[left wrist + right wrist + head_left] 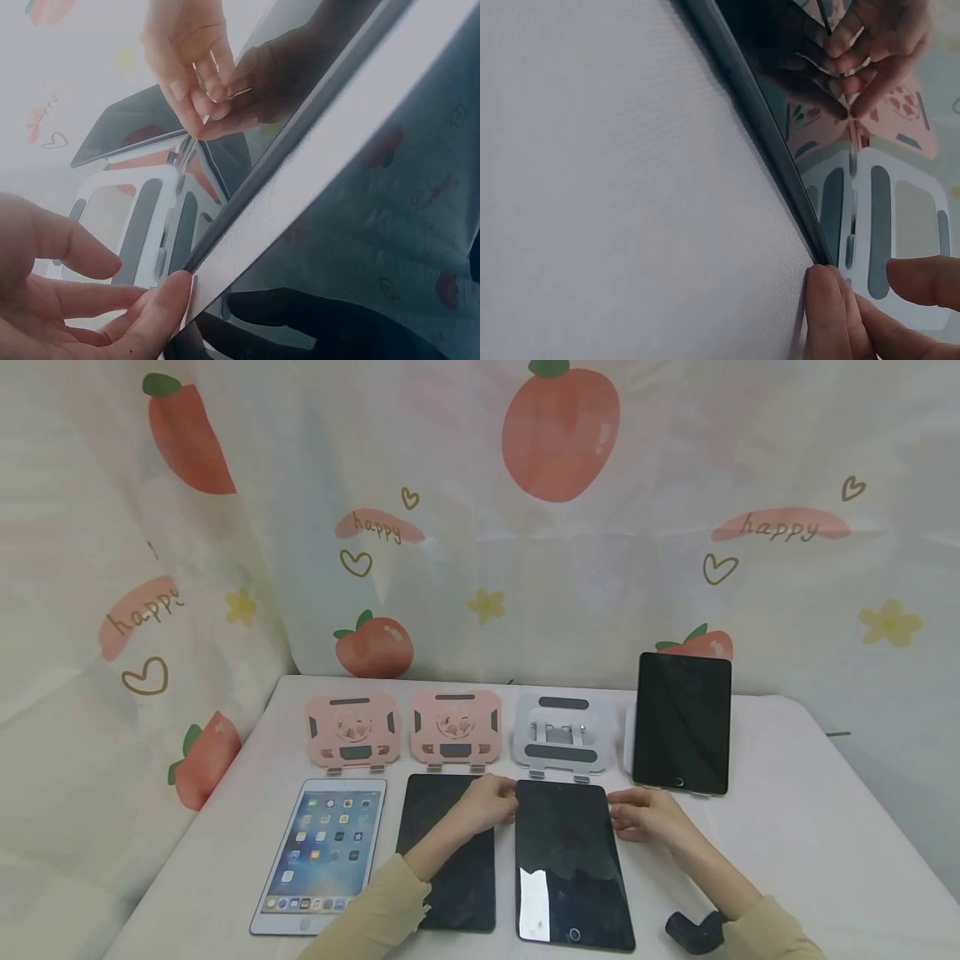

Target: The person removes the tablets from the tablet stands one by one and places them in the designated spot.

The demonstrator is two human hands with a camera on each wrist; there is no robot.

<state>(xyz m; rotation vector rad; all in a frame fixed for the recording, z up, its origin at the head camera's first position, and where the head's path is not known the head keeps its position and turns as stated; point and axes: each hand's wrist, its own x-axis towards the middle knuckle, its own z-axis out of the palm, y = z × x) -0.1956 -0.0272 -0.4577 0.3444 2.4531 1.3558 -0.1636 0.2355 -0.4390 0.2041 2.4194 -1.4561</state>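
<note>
A black tablet lies face up on the table between my hands. My left hand touches its upper left corner, and in the left wrist view one fingertip meets the edge while another finger stays apart. On the other side, my right hand touches the upper right corner. Its fingertips rest against the tablet's side in the right wrist view, with another finger off to the right. A second black tablet lies partly under my left forearm. Behind my hands stands a white-grey tablet stand.
Two pink stands sit at the back left. Another black tablet leans upright on a white stand at the back right. A white tablet with a lit screen lies at the left. A dark curved object is beside my right sleeve.
</note>
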